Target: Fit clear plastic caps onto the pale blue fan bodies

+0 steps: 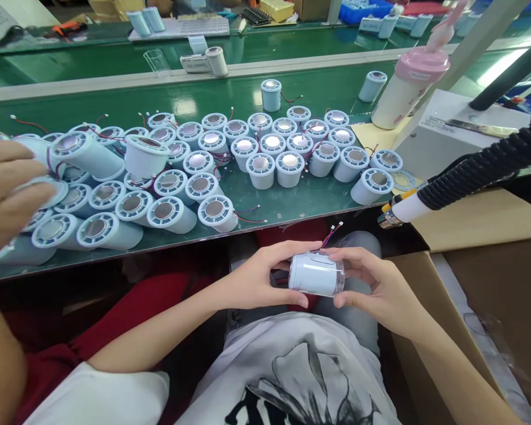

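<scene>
Above my lap, both hands grip one light blue cylindrical housing (314, 273) lying on its side. A clear plastic sleeve (340, 276) surrounds its right end, and thin red and blue wires (330, 234) with white connectors rise behind it. My left hand (272, 274) holds the housing's left end, thumb below and fingers over the top. Around the clear right end, my right hand (371, 283) has its thumb in front and fingers behind. On the bench ahead stand several similar blue housings (260, 169), many with round metallic discs on top and wires.
A co-worker's hand (13, 189) is over the housings at the left. To the right are a black corrugated hose (491, 162), a grey-white box-shaped device (460, 127), a pink-lidded bottle (407, 88) and an open cardboard box (429, 307). The green bench (283, 206) has its edge before me.
</scene>
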A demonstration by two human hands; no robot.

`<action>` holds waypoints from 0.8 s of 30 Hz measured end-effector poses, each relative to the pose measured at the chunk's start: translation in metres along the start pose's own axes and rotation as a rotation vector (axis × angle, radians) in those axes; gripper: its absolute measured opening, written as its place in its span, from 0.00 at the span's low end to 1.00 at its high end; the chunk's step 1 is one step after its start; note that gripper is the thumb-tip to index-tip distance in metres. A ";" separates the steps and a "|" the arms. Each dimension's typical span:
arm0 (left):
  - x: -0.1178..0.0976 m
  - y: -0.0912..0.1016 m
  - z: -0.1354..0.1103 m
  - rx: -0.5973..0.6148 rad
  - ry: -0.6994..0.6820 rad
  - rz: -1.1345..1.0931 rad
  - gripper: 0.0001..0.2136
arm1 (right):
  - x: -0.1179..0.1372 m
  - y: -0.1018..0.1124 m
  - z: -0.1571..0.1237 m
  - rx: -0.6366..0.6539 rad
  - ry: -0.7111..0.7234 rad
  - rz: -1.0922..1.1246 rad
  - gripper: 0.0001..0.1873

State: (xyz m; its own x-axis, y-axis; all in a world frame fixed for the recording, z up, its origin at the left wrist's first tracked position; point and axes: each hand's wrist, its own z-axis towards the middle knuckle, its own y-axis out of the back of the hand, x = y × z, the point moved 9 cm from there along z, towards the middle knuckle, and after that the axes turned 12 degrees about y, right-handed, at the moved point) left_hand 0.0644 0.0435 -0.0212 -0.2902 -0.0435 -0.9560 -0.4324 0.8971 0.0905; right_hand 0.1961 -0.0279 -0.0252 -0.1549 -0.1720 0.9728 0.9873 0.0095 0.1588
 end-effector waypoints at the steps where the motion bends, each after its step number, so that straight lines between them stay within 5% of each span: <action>1: -0.001 0.000 -0.001 0.000 -0.012 0.014 0.36 | -0.001 -0.001 0.000 -0.003 -0.020 0.026 0.21; 24: -0.007 0.001 -0.006 0.008 -0.102 0.180 0.34 | -0.042 -0.028 -0.010 -0.054 -0.468 0.515 0.27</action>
State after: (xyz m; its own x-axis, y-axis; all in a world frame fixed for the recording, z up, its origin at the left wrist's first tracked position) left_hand 0.0611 0.0419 -0.0124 -0.2741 0.1625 -0.9479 -0.3743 0.8899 0.2608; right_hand 0.1754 -0.0304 -0.0717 0.3457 0.2840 0.8944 0.9379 -0.0756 -0.3385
